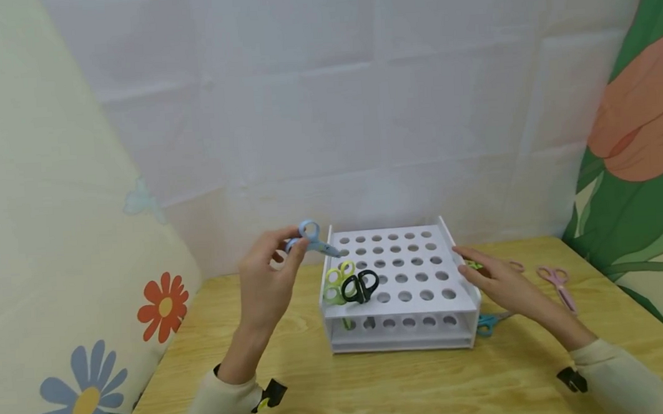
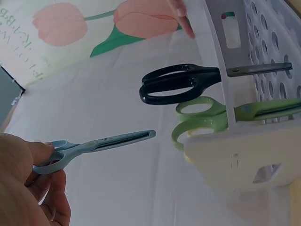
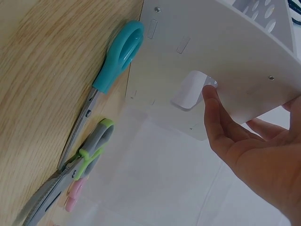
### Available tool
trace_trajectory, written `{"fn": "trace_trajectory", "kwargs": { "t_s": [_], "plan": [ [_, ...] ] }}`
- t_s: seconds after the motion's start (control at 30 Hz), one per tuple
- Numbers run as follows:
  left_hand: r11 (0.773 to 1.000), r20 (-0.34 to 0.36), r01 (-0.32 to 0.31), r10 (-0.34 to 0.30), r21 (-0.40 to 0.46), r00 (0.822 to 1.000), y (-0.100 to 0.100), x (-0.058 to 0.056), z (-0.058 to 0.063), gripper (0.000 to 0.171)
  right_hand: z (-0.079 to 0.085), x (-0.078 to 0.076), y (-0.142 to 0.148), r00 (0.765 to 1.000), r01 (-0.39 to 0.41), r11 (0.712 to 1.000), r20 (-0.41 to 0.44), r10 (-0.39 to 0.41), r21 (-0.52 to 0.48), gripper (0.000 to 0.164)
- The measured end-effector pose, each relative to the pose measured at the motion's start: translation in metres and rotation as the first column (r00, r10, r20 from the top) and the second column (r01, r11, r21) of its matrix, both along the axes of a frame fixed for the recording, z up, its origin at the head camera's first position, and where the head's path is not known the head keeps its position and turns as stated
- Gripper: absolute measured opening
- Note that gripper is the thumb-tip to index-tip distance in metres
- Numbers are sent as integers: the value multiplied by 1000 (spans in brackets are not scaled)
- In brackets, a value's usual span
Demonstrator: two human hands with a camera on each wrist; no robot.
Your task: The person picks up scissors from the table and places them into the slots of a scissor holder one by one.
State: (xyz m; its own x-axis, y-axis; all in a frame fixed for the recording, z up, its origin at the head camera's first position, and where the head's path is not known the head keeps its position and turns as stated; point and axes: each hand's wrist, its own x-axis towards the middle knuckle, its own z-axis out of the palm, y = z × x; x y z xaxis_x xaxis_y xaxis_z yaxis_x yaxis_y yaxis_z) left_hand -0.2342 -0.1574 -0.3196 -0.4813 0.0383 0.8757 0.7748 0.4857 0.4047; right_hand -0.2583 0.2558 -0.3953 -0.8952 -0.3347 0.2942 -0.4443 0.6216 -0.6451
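Note:
My left hand (image 1: 264, 279) pinches light blue scissors (image 1: 325, 248) by the handle loops, above the rack's left edge. In the left wrist view the scissors' closed blades (image 2: 120, 140) point toward the rack. The white rack (image 1: 407, 306) has rows of round holes in its top. Black scissors (image 1: 361, 288), green scissors (image 1: 333, 293) and yellow-green scissors (image 1: 347, 268) stand in holes at its left, handles up. My right hand (image 1: 501, 282) rests on the rack's right side panel with fingers extended. In the right wrist view a fingertip (image 3: 210, 90) touches the panel beside its cutout.
Right of the rack, teal scissors (image 3: 110, 68), green and grey scissors (image 3: 80, 162) and pink scissors (image 1: 557, 282) lie on the wooden table (image 1: 397, 388). A white cloth (image 1: 332, 119) hangs behind, with flower-printed cloths at both sides.

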Motion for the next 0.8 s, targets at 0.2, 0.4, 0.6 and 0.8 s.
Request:
{"fn": "trace_trajectory", "kwargs": {
  "t_s": [0.2, 0.4, 0.6, 0.8],
  "plan": [
    [997, 31, 67, -66, -28, 997, 22, -12, -7, 19, 1, 1, 1, 1000, -17, 1000, 8, 17, -10, 56],
    [996, 96, 86, -83, -32, 992, 37, -20, -13, 19, 1, -1, 0, 1000, -31, 999, -3, 31, -15, 55],
    [992, 146, 109, -100, -56, 984, 49, -24, -14, 18, -2, -2, 0, 999, -46, 999, -7, 46, -20, 55],
    [985, 136, 125, -109, -119, 985, 59, -19, -12, 17, -1, -2, 1, 999, -35, 999, -6, 34, -26, 55]
  ]
}}
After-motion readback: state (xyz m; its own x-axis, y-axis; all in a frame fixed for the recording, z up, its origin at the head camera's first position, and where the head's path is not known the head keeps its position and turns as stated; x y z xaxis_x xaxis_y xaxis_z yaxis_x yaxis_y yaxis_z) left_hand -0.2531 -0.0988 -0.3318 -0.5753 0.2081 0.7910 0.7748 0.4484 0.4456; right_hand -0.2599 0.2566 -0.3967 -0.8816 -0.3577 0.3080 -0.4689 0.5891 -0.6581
